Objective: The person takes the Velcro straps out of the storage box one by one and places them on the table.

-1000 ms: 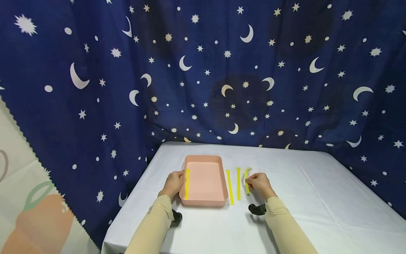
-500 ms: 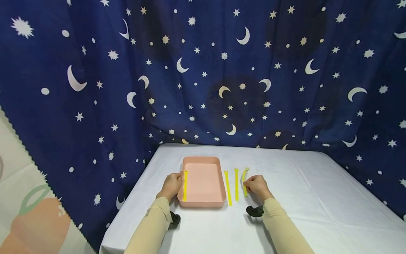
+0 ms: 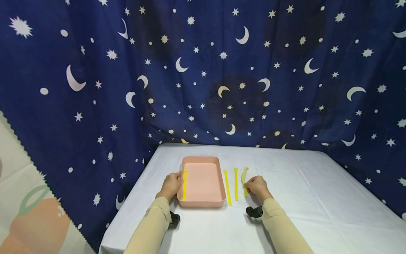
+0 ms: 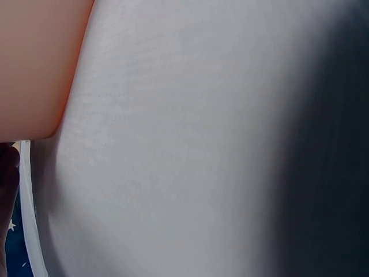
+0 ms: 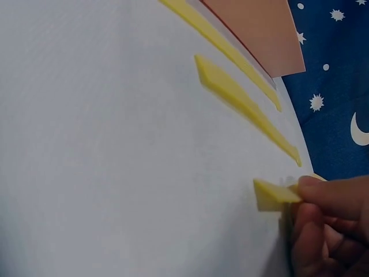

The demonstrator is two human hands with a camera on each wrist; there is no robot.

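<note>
A pink tray [image 3: 200, 160] sits on the white table. One yellow strip [image 3: 184, 185] lies along its left inner side. My left hand [image 3: 171, 185] grips the tray's left rim beside that strip; the left wrist view shows only the tray's corner [image 4: 34, 63] and tablecloth. Right of the tray lie three more yellow strips. My right hand [image 3: 257, 186] pinches the near end of the rightmost, curved strip [image 3: 244, 176], and its fingertips [image 5: 323, 199] clamp the strip's end [image 5: 274, 195]. The other two strips [image 3: 227, 187] [image 3: 235, 183] lie flat and untouched, as the right wrist view confirms [image 5: 230, 52] [image 5: 248, 104].
The white tablecloth [image 3: 311, 197] stretches wide to the right and toward me. A dark blue curtain with stars and moons [image 3: 222, 70] hangs close behind the table and along its left side. Black wrist mounts [image 3: 253, 211] [image 3: 174, 218] sit under my sleeves.
Only the view has shifted slightly; both hands stay where they were, the left at the tray rim and the right on the curved strip.
</note>
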